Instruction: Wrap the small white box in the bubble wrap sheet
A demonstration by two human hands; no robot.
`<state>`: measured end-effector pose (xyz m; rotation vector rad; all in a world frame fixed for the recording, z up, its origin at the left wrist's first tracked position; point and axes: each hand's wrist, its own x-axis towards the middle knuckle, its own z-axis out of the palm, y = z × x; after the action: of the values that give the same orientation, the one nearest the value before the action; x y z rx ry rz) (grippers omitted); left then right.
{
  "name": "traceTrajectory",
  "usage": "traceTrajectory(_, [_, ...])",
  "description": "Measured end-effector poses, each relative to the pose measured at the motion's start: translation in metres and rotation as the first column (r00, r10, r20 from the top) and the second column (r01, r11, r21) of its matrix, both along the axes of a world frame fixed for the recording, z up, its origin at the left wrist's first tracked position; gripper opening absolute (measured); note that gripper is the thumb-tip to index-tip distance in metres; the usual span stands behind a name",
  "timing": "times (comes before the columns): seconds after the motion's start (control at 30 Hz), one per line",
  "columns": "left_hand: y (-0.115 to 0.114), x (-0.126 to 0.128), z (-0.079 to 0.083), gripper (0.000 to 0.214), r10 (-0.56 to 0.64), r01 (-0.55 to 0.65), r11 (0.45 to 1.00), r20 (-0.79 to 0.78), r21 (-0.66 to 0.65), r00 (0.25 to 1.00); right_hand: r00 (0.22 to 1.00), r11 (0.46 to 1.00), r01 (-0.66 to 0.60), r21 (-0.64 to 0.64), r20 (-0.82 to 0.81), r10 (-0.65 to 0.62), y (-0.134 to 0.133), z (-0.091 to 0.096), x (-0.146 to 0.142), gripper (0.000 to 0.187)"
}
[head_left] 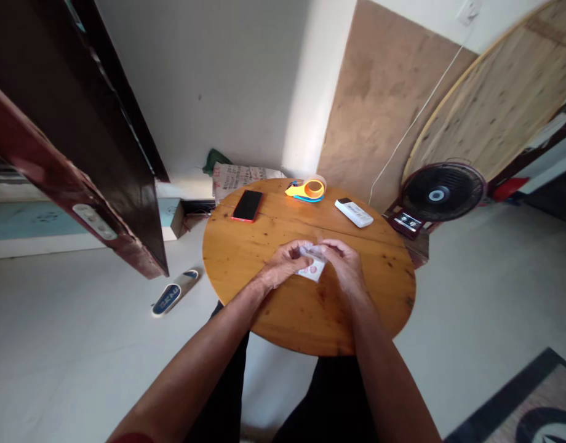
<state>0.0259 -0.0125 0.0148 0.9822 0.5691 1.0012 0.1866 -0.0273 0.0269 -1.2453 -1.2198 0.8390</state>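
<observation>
Over the middle of the round wooden table, both my hands hold a small white packet with reddish print on its lower face. My left hand grips its left side, the thumb lying across the front. At its upper right edge, the fingers of my right hand are pinched together on the thin, see-through top part. The print is too small to read, and my fingers cover some of the packet.
A red-edged phone, an orange tape dispenser and a white oblong device lie towards the table's far side. A black fan stands right, a dark door left. One slipper is on the floor.
</observation>
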Motion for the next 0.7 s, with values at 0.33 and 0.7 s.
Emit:
traceTrajectory(0.33, [0.0013, 0.0012, -0.0011, 0.047, 0.054, -0.054, 0.998, 0.005, -0.042, 0.999, 0.978, 0.978, 0.01, 0.209, 0.204, -0.054, 0.0015, -0.006, -0.0022, 0.013])
traceTrajectory(0.7, [0.0032, 0.0004, -0.0035, 0.044, 0.046, -0.047, 0.998, -0.019, -0.042, 0.999, 0.982, 0.983, -0.046, 0.176, 0.189, 0.012, -0.0029, -0.0008, -0.0062, 0.013])
